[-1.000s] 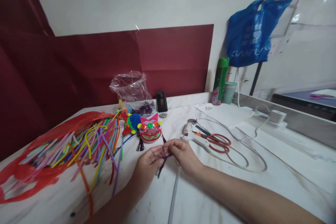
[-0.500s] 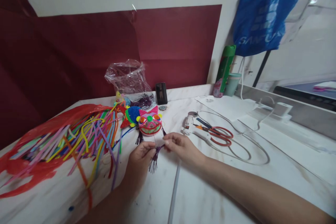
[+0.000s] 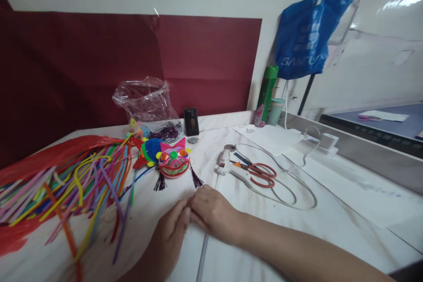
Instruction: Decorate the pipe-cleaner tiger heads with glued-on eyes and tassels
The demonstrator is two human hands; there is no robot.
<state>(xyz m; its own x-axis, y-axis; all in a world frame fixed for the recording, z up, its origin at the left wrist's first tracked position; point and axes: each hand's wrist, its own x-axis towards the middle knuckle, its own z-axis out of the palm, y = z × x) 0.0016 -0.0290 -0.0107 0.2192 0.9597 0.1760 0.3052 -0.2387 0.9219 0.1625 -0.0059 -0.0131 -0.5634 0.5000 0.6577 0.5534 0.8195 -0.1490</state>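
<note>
Bracing left hand against right hand should steady fine work; whether either grips anything, I can't tell.

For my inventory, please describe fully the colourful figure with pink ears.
The figure lies on the table, facing the camera. It has pink ears, orange eyes, a green nose and a red-rimmed mouth. Its blue body looks yarn-wound. Dark tassels spread from both sides; whether one touches the right hand is unclear.
</note>
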